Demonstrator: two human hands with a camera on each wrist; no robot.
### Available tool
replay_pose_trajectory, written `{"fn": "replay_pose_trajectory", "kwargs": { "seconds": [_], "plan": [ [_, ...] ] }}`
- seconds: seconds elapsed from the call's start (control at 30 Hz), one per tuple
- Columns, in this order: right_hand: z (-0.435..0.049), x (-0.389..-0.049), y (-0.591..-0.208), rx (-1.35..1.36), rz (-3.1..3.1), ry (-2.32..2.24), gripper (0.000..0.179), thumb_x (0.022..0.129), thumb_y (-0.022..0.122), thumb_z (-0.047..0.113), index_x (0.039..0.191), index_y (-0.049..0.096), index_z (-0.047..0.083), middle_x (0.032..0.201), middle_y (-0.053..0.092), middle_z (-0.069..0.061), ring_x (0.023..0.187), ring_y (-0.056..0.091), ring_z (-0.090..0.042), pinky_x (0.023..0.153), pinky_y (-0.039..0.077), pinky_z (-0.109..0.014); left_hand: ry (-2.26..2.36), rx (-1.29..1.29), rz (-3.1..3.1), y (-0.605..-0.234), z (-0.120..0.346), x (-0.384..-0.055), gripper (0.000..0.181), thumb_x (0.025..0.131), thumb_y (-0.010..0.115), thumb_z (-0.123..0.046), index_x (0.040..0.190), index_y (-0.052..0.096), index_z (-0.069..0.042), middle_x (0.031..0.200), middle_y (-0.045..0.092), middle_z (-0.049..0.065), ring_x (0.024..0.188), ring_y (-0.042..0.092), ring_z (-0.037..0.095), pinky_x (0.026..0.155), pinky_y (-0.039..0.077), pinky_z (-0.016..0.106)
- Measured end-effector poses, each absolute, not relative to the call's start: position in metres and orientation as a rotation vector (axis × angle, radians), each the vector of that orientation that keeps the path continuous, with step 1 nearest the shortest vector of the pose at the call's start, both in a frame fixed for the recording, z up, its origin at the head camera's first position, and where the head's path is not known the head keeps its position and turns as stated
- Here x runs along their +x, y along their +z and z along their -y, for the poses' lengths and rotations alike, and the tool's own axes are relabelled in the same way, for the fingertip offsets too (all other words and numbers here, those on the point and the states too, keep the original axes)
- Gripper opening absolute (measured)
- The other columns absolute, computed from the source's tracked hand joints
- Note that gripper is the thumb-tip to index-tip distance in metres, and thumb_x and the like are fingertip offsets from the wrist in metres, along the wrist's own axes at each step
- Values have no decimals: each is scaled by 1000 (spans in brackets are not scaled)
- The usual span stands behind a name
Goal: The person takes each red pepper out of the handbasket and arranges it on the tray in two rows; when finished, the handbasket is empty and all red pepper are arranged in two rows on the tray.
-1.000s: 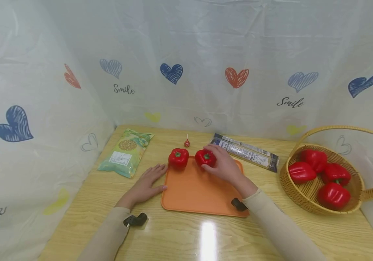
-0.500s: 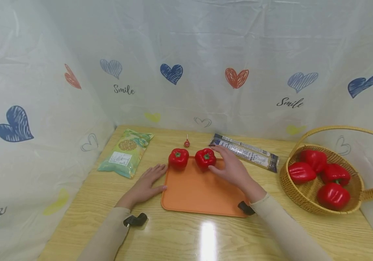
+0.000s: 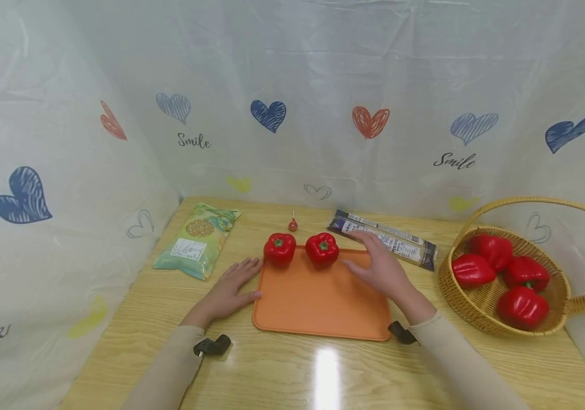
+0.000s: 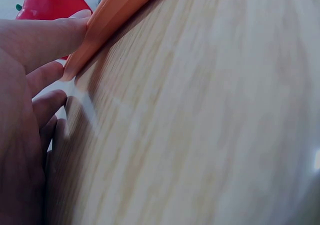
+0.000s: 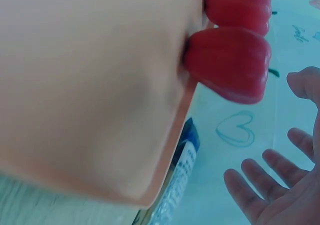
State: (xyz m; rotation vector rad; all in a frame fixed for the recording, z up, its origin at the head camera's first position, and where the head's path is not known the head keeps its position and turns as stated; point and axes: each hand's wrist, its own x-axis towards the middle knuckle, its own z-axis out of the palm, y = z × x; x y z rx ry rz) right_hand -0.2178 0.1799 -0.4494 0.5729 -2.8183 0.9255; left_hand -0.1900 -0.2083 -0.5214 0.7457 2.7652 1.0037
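Observation:
Two red bell peppers stand upright along the far edge of an orange tray (image 3: 323, 307): a left pepper (image 3: 279, 249) by the far left corner and a right pepper (image 3: 322, 250) beside it. My left hand (image 3: 227, 290) lies with fingers extended at the tray's left edge, its thumb touching the rim. Over the tray's right part, my right hand (image 3: 382, 270) is spread with nothing in it, a small gap from the right pepper. In the right wrist view its fingers (image 5: 270, 180) are apart and both peppers sit beyond the thumb.
A wicker basket (image 3: 482, 316) with several red bell peppers stands at the right. Behind the tray lie a lollipop (image 3: 293, 224) and dark-ended long packets (image 3: 384, 239). A green-yellow bag (image 3: 197, 239) lies at the left on the wooden table (image 3: 262, 370).
My right hand has let go of the right pepper and moved away from it to the right. The pepper stays on the tray. My left hand has not moved.

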Motion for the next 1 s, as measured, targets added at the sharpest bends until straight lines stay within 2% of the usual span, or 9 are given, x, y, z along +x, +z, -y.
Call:
{"fn": "replay_pose_trajectory", "kwargs": {
  "seconds": [0.23, 0.37, 0.5, 0.8, 1.0],
  "plan": [
    [-201, -214, -453, 568, 2785, 930, 66, 91, 78, 27, 148, 49, 10, 151, 47, -15, 137, 46, -39, 107, 43, -62, 1004, 748, -2766, -521, 207, -190, 76, 97, 66, -42, 159, 36, -10, 165, 31, 11, 155, 16, 32, 126, 7, 52],
    [-216, -211, -457, 538, 2790, 942, 65, 92, 77, 27, 148, 49, 8, 151, 46, -16, 132, 49, -39, 101, 48, -60, 1013, 767, -2767, -521, 207, -190, 75, 97, 67, -40, 158, 36, -9, 164, 32, 13, 155, 17, 35, 125, 8, 54],
    [-230, -208, -458, 525, 2782, 942, 65, 93, 76, 25, 148, 48, 6, 150, 45, -19, 128, 52, -40, 99, 51, -58, 999, 746, -2759, -522, 208, -190, 76, 98, 66, -42, 159, 35, -10, 165, 30, 10, 156, 15, 31, 126, 6, 51],
    [-263, -194, -444, 427, 2826, 865, 66, 94, 75, 29, 150, 47, 7, 149, 44, -23, 123, 54, -46, 93, 52, -64, 993, 738, -2761, -522, 209, -190, 76, 97, 66, -43, 159, 35, -11, 165, 30, 9, 156, 15, 29, 126, 6, 50],
    [-285, -185, -433, 331, 2831, 819, 65, 93, 76, 31, 147, 50, 6, 139, 51, -24, 108, 59, -43, 87, 53, -60, 1000, 741, -2764, -522, 210, -190, 76, 97, 66, -43, 159, 35, -12, 165, 30, 9, 156, 15, 30, 126, 7, 50]
  ]
}}
